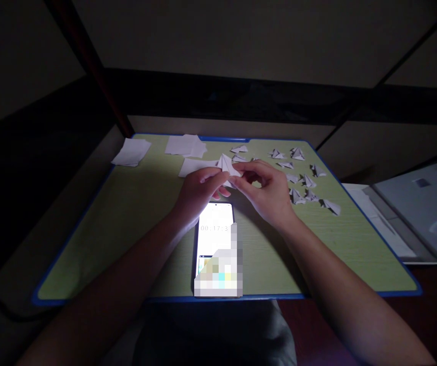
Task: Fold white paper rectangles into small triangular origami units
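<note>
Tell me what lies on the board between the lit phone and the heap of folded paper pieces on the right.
In the head view, only the right hand and its forearm cross there; beneath them the green board looks bare between the phone and the folded pieces.

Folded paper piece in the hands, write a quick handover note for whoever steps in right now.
Left hand and right hand: both pinch one partly folded white paper piece above the green board.
Done: a cluster of small folded pieces lies on the board to the right of the hands.
Left: flat paper sheets wait at the board's far edge, one more at its far left corner.
A lit phone lies on the board below the hands, showing a timer.
</note>
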Demonstrator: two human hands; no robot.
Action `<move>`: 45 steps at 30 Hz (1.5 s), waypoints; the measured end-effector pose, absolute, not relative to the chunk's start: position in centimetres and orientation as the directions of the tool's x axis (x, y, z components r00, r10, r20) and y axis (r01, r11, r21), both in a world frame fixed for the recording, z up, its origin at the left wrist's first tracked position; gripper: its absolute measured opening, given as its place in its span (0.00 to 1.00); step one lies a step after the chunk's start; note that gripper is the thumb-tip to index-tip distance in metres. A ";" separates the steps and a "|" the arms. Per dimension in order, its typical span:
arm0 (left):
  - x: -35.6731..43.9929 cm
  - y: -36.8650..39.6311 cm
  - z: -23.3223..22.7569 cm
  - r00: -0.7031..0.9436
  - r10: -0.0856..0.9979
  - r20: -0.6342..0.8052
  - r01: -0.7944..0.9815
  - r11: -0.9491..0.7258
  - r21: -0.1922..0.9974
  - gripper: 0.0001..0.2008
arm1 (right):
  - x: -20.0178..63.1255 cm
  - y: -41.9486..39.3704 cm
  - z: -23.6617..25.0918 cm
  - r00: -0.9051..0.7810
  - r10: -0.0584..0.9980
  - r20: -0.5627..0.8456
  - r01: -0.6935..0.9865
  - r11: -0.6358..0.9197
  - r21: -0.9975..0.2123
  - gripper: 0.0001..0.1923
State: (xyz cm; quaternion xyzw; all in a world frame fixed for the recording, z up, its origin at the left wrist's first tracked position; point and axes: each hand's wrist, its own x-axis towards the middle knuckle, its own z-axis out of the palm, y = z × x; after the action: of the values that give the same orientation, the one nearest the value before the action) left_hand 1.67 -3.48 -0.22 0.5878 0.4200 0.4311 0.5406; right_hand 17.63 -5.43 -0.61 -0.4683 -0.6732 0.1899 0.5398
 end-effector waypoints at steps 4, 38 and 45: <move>1.7 -3.5 -0.3 0.301 0.954 0.016 -0.006 -0.015 1.000 0.12 | 17.6 -5.5 -0.7 0.014 0.813 0.582 0.450 0.514 -0.730 0.09; 1.9 -3.8 -0.2 0.201 0.976 0.083 0.038 -0.093 0.995 0.09 | 16.7 -6.1 -0.4 0.033 0.809 0.587 0.479 0.503 -0.720 0.08; 1.6 -3.8 0.3 0.174 0.968 0.182 0.136 -0.207 0.969 0.09 | 16.6 -5.8 -0.6 0.111 0.871 0.479 0.331 0.422 -0.844 0.06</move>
State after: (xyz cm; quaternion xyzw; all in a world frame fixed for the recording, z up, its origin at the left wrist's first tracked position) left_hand 1.58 -3.80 0.31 0.6223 0.4435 0.4650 0.4470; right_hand 16.56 -5.80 -0.62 -0.4823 -0.6230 0.2373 0.5683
